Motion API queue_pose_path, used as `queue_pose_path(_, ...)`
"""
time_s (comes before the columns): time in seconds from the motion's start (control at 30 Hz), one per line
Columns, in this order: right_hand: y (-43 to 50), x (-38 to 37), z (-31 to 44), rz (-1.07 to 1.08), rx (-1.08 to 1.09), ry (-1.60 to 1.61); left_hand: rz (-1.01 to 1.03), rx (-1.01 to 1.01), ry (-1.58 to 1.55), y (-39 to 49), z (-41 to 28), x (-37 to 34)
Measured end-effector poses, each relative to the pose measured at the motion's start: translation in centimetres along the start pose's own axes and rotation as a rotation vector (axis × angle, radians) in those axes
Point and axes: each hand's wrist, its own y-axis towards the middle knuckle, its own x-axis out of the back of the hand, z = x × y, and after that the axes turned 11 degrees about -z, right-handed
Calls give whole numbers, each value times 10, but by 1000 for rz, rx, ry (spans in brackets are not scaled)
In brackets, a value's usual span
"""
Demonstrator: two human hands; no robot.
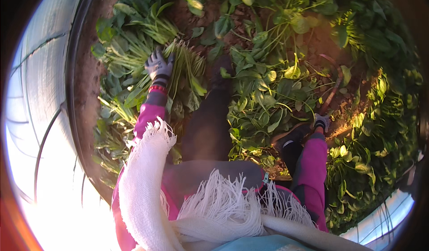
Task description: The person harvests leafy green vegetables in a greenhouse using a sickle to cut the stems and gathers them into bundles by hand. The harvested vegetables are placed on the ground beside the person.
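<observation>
My left hand (159,64), in a grey knit work glove with a red beaded band at the wrist, lies on a pile of cut leafy greens (186,61) that look like spinach, its fingers spread over the stems. Far to the right, my right hand (321,121), also gloved, is closed around the lower end of a sickle (336,87) with a thin, curved, reddish-brown blade. The sickle lies over bare soil beside loose leaves. Between my hands, low leafy plants (268,87) spread over the ground.
My dark-clad leg (209,127) stretches forward between the greens, and a dark shoe (291,137) is near my right hand. Dense standing plants (375,150) fill the right side. At left runs a translucent plastic greenhouse wall (50,83). A white fringed scarf (147,184) hangs from me.
</observation>
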Motion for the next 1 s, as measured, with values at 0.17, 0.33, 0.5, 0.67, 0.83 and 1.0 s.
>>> queue_pose_path(0.17,22,-25,8,275,32,-7,298,26,-5,-12,-5,-31)
queue_pose_path(0.33,10,-52,7,621,-302,1048,392,-57,141,20,-1,14)
queue_pose_path(0.5,-49,-16,23,648,-333,1695,-121,-469,-176,55,-76,113)
queue_pose_path(0.67,-103,-21,65,270,-455,1947,112,-1067,-590,55,-251,168)
queue_pose_path(0.83,-104,-24,86,-118,-355,1557,278,-1329,-111,46,-454,162)
queue_pose_path(1.0,-114,1,113,374,-407,2071,259,-1352,133,85,-570,79)
